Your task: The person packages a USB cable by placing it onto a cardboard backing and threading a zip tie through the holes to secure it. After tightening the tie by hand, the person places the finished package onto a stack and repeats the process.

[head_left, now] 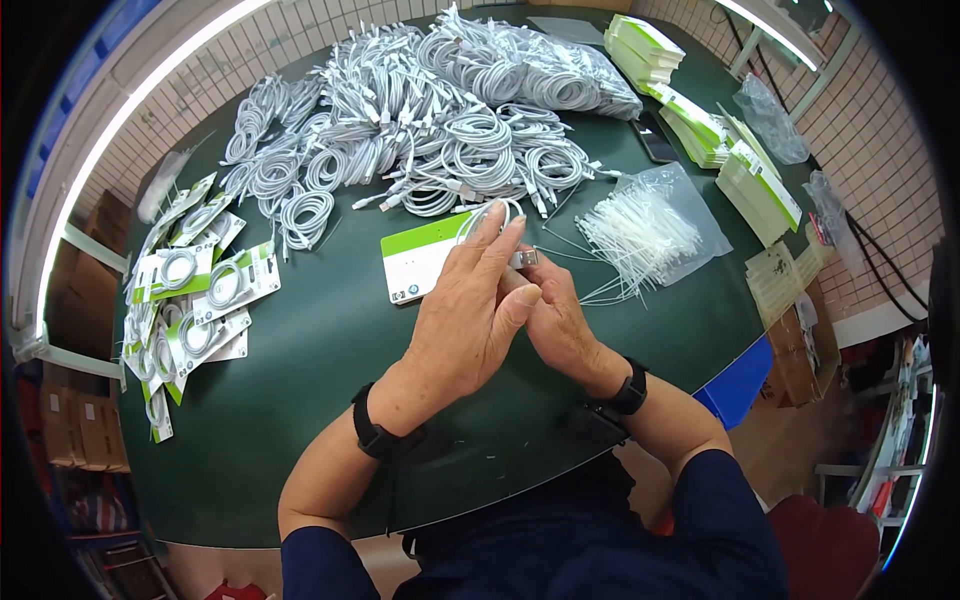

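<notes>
My left hand (465, 305) reaches over a white blister-style card with a green top band (420, 262). Its fingers are straight and lie across a small coil of white USB cable (488, 213); their undersides are hidden. Against it, my right hand (562, 320) has its fingers curled around the cable's end, where a metal USB plug (525, 259) shows. The left thumb rests against the right hand. Just right of the hands, thin clear cable ties (640, 235) spread out of a plastic bag (705, 245).
A big heap of coiled grey-white cables (400, 110) covers the far table. Finished carded cables (185, 285) pile up at left. Stacks of green-and-white cards (700, 130) line the right edge, beside a dark phone (655, 138). A blue bin (738, 383) stands below the table's right side.
</notes>
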Available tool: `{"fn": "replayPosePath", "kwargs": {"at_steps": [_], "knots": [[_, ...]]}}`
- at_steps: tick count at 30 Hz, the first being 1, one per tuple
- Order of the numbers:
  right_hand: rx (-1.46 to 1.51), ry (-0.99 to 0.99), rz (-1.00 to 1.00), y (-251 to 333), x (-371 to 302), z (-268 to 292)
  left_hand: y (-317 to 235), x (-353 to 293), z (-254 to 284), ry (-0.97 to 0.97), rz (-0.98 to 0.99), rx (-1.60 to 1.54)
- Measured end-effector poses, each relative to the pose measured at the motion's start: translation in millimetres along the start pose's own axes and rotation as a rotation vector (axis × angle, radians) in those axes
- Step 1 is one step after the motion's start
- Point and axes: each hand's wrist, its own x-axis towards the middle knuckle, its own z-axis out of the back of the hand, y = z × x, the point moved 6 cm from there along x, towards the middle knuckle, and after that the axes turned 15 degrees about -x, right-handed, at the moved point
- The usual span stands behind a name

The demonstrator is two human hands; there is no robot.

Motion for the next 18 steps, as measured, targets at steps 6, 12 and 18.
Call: {"fn": "replayPosePath", "kwargs": {"at_steps": [6,12,18], "knots": [[0.281,-0.016,-0.192,-13,3,6,0,-2,-2,0.053,0.037,-0.187],[0.5,-0.136,-0.148,-6,13,30,2,-5,10,-0.018,-0.015,-0.32],[0.695,-0.164,-0.106,-11,17,41,29,-24,-17,0.099,0.685,-0.803]]}}
